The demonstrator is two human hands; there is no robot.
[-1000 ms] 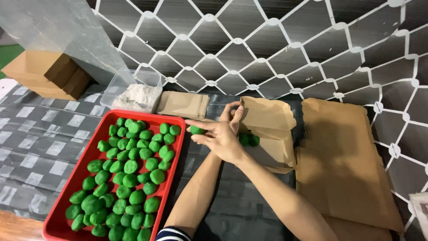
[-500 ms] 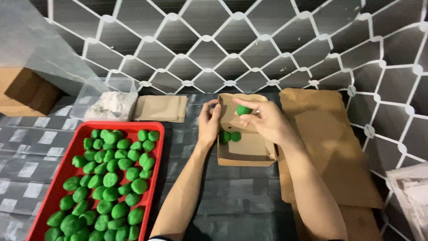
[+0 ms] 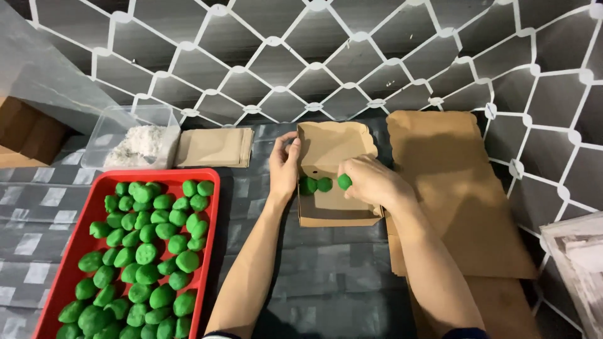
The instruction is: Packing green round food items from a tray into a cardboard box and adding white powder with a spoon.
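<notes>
A small open brown cardboard box point(image 3: 336, 213) lies in the middle of the dark mat. Two green balls point(image 3: 316, 185) rest inside it near its left wall. My left hand point(image 3: 284, 164) holds the box's left edge. My right hand point(image 3: 372, 182) reaches into the box from the right, its fingertips pinching a third green ball point(image 3: 344, 181) just beside the other two. A red tray point(image 3: 210, 177) at lower left is filled with several green balls point(image 3: 146, 253).
A clear plastic tub of white powder point(image 3: 137, 146) and a stack of flat brown bags point(image 3: 215, 147) lie behind the tray. Flat cardboard sheets point(image 3: 458, 188) lie to the right. A white lattice wall runs along the back. A grey stack of paper point(image 3: 581, 263) sits at far right.
My right hand took a green ball from over the tray side across to the box and has lowered it inside next to the two others. The left hand stays on the box's left edge.
</notes>
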